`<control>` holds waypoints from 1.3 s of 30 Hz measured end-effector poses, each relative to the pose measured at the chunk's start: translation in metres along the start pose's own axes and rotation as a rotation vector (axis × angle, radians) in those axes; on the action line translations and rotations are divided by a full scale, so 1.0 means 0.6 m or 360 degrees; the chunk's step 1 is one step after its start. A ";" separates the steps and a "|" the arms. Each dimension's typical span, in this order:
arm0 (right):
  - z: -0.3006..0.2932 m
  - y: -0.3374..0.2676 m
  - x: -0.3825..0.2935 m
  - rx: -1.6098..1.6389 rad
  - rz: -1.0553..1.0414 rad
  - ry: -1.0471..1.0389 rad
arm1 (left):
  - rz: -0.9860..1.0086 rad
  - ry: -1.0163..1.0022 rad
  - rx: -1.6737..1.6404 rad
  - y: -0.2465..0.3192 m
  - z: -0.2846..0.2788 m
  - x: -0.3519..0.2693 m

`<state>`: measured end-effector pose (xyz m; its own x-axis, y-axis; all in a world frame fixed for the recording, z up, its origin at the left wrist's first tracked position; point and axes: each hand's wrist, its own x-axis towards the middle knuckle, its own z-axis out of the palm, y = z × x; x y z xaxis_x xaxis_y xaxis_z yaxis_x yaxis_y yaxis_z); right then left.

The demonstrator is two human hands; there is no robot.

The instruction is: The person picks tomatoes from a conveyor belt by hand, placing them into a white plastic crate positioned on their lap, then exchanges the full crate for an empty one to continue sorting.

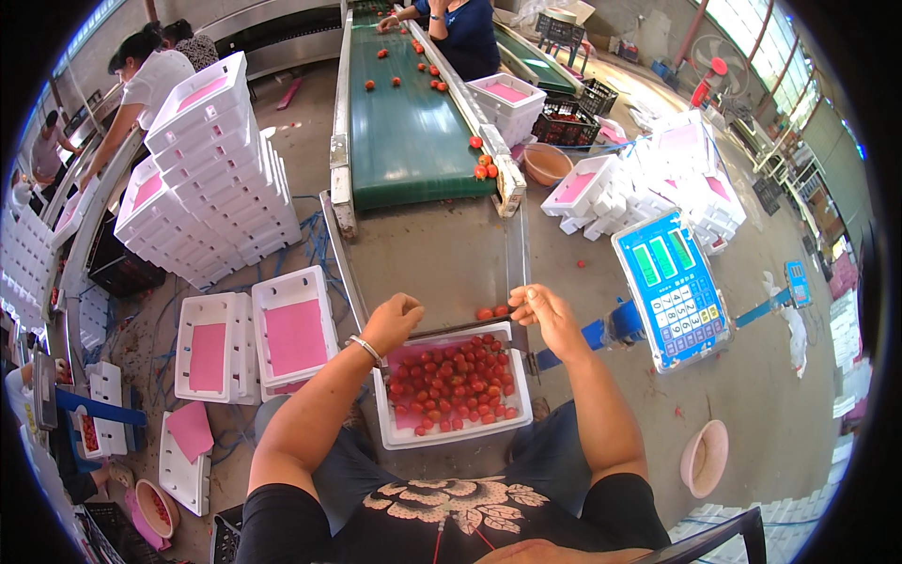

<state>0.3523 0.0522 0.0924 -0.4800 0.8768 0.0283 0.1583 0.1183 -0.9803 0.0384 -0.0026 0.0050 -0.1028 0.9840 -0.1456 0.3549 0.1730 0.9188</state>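
Observation:
A white foam crate (526, 403) with pink lining sits before me at my knees, holding many small red tomatoes (458, 381). Above its far left corner is my left hand (394, 321), fingers curled downward; its palm is hidden. My right hand (546, 315) hovers near the chute's right edge with loosely bent fingers apart and no object visible in it. Two tomatoes (492, 311) lie beside its fingertips at the lower lip of the metal chute (430, 254). That chute slopes from the green conveyor belt (416, 141) towards the crate.
Tomatoes ride the belt, with a seated person (461, 32) beside it. Stacked foam crates (211, 176) and lined crates (292, 331) stand left. A blue scale display (673, 289) rises close to my right arm. A pink basin (705, 458) rests on the floor at right.

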 end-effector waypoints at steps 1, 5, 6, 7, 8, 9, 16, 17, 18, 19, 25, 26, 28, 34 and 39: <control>0.001 0.000 0.000 0.0000 -0.0001 -0.0008 | 0.0007 -0.0002 0.0016 0.000 0.000 0.000; 0.008 -0.007 -0.002 0.0009 -0.0001 -0.0017 | 0.0024 -0.0005 0.0083 0.006 -0.003 -0.002; 0.008 -0.005 -0.002 0.0012 0.0000 -0.0026 | 0.0026 -0.0005 0.0100 0.007 -0.003 -0.003; 0.007 -0.003 -0.001 0.0016 0.0000 -0.0034 | 0.0043 0.0007 0.0110 0.005 -0.002 -0.002; 0.005 -0.002 0.000 0.0019 0.0001 -0.0040 | 0.0060 0.0017 0.0120 0.002 -0.001 0.000; 0.005 0.000 -0.002 0.0031 0.0013 -0.0036 | 0.0066 0.0019 0.0130 0.005 0.002 -0.004; -0.006 0.001 0.002 -0.0045 -0.0022 -0.0001 | 0.0026 -0.0013 0.0198 0.018 -0.003 -0.007; -0.007 -0.001 0.000 -0.0058 -0.0012 0.0010 | 0.0015 -0.0020 0.0206 0.018 -0.001 -0.009; -0.009 -0.004 0.000 -0.0075 -0.0010 0.0022 | 0.0011 -0.0021 0.0212 0.018 -0.002 -0.007; -0.010 -0.006 0.000 -0.0070 -0.0011 0.0030 | 0.0007 -0.0023 0.0219 0.017 -0.002 -0.007; -0.023 -0.009 0.001 -0.0053 0.0004 0.0084 | 0.0024 -0.0036 0.0192 0.017 0.001 -0.007; -0.023 -0.010 0.001 -0.0056 0.0005 0.0091 | 0.0040 -0.0033 0.0197 0.016 0.002 -0.007; -0.022 -0.010 -0.001 -0.0058 0.0009 0.0100 | 0.0053 -0.0021 0.0244 0.016 0.001 -0.008; -0.023 -0.007 -0.001 -0.0071 0.0000 0.0086 | 0.0024 -0.0060 0.0270 0.031 0.000 -0.015; -0.018 -0.013 -0.001 -0.0054 0.0014 0.0054 | 0.0064 -0.0045 0.0342 0.025 -0.003 -0.013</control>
<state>0.3606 0.0559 0.1022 -0.4487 0.8933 0.0267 0.1921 0.1256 -0.9733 0.0428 -0.0080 0.0208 -0.0598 0.9905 -0.1236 0.5483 0.1361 0.8252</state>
